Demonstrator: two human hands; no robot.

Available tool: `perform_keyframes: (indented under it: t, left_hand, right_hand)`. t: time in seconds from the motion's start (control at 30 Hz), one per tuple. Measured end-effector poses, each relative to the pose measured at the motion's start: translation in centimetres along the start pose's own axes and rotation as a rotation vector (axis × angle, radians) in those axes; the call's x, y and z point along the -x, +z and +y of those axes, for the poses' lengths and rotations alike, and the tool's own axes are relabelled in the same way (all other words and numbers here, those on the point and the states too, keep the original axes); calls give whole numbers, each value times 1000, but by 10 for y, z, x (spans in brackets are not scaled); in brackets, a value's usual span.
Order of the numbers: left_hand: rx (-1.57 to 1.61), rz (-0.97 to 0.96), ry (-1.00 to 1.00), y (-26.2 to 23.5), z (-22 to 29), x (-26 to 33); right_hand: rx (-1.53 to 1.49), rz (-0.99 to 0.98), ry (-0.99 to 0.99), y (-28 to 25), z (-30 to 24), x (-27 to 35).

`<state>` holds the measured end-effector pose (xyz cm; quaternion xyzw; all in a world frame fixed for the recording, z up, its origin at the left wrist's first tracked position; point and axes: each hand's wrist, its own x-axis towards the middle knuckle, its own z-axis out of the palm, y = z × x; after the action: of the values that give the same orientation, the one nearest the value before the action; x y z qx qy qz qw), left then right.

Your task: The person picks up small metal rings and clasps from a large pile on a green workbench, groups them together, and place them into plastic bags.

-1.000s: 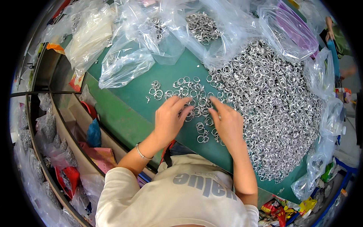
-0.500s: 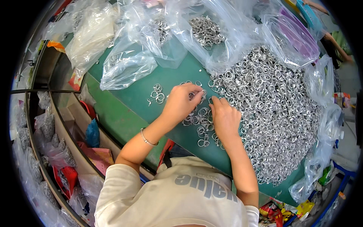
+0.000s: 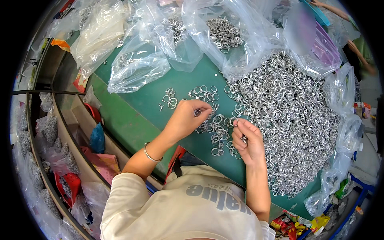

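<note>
Pinching a single ring (image 3: 233, 123) in the right hand (image 3: 251, 141), thumb and forefinger closed on it, other fingers curled toward the palm; cannot tell about anything more inside there. Holding the left hand (image 3: 184, 120) nearly closed, thumb and fingertips close together just above the table (image 3: 150, 90); cannot tell whether gripping anything, given fingers in the way.

Count as set apart, judging by layout only: a small cluster (image 3: 171, 101) beyond the left hand and off to its left, well apart from the rest; a loose group (image 3: 205, 93) beyond the left hand; more loose rings (image 3: 218, 128) on green between both hands. Cannot tell handled from unhandled among these.

Count as left, same judgement: nearly everything in the big heap (image 3: 298, 128) on the right side, spilling at its left edge toward the loose group. Far more in there than out on the bare surface, so rate as early on, or at least far from finished.

Note also a ring pile (image 3: 225, 35) in a clear plastic bag (image 3: 198, 26) at the far side. Cannot tell whether finished or waiting.
</note>
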<state>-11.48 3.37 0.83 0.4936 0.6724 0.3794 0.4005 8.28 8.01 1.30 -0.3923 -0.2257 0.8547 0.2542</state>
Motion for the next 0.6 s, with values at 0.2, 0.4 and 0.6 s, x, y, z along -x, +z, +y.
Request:
perform_keyframes:
  t: [0.2,0.4,0.6]
  left_hand:
    - [-11,-11,64,2,3,0]
    - [-446,172,553,12,-2,5]
    - [-412,204,626,16,1,3]
  right_hand:
    - [-66,-4,17,-6,6,3]
    - [332,124,-144,-3,15,9]
    - [891,179,-521,-18,28,10]
